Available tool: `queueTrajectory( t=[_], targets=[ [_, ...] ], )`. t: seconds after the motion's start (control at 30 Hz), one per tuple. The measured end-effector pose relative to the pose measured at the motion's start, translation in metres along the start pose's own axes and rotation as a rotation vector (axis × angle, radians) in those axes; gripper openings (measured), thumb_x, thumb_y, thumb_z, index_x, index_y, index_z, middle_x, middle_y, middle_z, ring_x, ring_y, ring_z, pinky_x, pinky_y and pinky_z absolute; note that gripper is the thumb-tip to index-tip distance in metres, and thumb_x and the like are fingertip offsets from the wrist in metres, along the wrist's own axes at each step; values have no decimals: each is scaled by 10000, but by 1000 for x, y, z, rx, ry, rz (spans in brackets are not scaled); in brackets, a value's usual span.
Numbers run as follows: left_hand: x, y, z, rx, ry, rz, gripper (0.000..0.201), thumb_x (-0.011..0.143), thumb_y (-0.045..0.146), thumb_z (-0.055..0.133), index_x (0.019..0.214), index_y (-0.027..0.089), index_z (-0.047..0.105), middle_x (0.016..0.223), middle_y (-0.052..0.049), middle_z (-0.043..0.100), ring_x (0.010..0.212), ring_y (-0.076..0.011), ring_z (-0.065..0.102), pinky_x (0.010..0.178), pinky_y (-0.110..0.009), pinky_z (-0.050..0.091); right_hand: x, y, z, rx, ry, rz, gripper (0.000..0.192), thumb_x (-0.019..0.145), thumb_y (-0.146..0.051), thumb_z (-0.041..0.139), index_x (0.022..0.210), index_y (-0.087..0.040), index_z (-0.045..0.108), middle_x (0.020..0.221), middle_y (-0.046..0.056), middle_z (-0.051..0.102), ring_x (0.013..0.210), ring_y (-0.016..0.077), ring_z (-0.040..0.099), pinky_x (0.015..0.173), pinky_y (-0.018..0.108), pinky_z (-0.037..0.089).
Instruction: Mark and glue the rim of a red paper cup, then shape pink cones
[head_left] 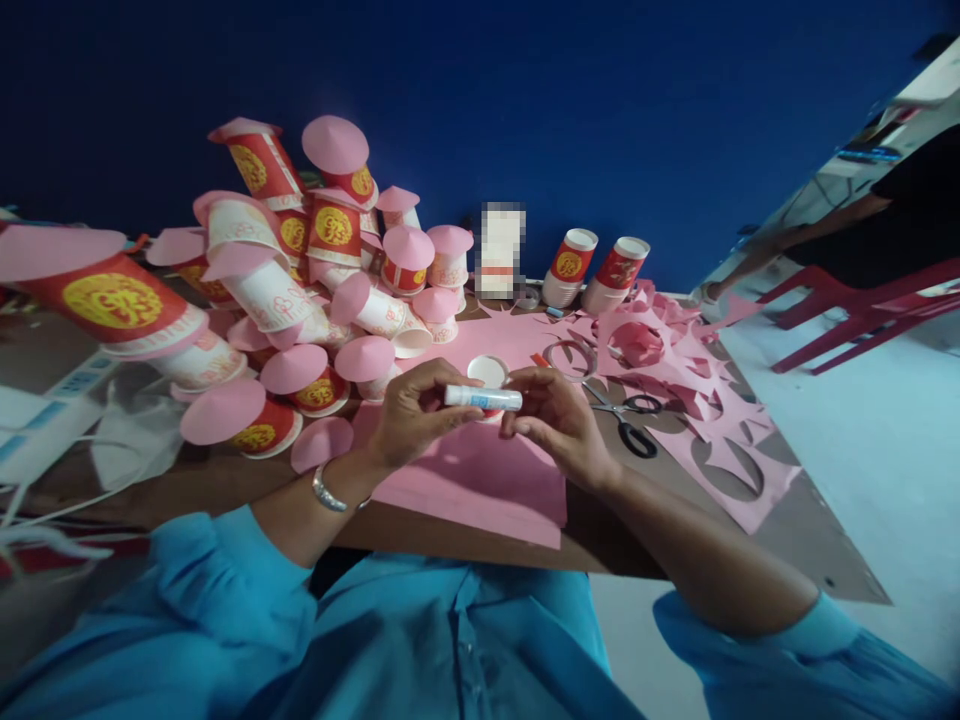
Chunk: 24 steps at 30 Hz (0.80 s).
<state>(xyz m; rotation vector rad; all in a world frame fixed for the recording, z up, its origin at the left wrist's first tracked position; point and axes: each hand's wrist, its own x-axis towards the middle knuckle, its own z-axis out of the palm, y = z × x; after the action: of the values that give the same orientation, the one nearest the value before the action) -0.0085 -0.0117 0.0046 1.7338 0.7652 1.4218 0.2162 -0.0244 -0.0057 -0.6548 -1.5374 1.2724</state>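
A heap of capped cups crowds your worktop's left. Your left hand and right hand hold a glue stick level, fingers pinching each end, over pink paper. Scissors lie just right.

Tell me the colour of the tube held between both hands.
The tube is white with a blue label band, seen in the head view.
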Motion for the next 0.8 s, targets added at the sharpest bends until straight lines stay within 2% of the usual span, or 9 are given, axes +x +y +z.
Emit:
queueTrajectory(
  t=[0.07,0.1,0.2,0.27,0.37,0.47,0.57,0.67,0.8],
  targets=[
    [0,1,0,23,-9,19,339,821,492,926,851,195,764,756,-9,710,651,-128,625,557,-259,521,-1,-1,0,2,-38,57,375,991,-543,767,1161,-218,689,858,17,751,680,155,726,653,322,641],
    [1,2,1,29,-11,26,343,823,497,923,850,194,765,766,-14,716,660,-129,632,564,-259,523,-2,-1,1,-42,-9,44,350,1003,-532,755,1136,-212,701,851,21,757,686,157,731,659,323,642],
    [2,5,2,35,1,28,387,823,538,913,823,190,744,746,-11,703,651,-126,618,566,-256,511,-5,-2,3,-234,152,-107,278,965,-467,817,1076,-229,726,987,62,787,828,179,756,750,340,657],
    [3,4,3,50,20,27,441,815,574,906,764,186,702,686,10,647,610,-112,565,539,-246,480,-5,0,4,-282,195,-163,288,926,-453,859,1060,-238,722,1060,78,787,883,187,757,787,347,663],
    [3,2,2,50,39,73,465,818,561,907,712,185,657,641,32,589,573,-96,507,508,-230,438,-4,1,4,-122,64,-49,385,900,-507,877,1089,-226,695,975,54,783,802,173,760,757,340,669],
    [2,-3,2,51,17,117,376,829,490,919,768,186,707,688,18,640,599,-100,547,530,-230,452,-1,-1,3,32,-51,90,407,948,-575,807,1079,-207,696,844,27,770,719,166,755,699,331,660],
    [1,-5,2,77,14,124,355,810,488,934,816,191,739,719,8,667,622,-110,577,547,-236,467,-1,-3,3,-70,89,46,383,911,-553,855,1030,-213,723,866,31,769,746,165,745,719,333,653],
    [2,-5,3,97,35,118,382,799,499,940,773,189,719,695,15,648,599,-102,549,529,-232,443,-3,-3,5,-208,212,-38,365,864,-519,906,1004,-229,733,927,35,766,758,164,724,724,336,653],
    [3,-4,5,83,49,112,443,802,513,933,687,179,665,654,25,609,581,-91,506,520,-224,423,-5,3,5,-280,219,-137,297,891,-447,896,1007,-245,710,992,47,772,858,185,747,774,348,657]
  ],
)
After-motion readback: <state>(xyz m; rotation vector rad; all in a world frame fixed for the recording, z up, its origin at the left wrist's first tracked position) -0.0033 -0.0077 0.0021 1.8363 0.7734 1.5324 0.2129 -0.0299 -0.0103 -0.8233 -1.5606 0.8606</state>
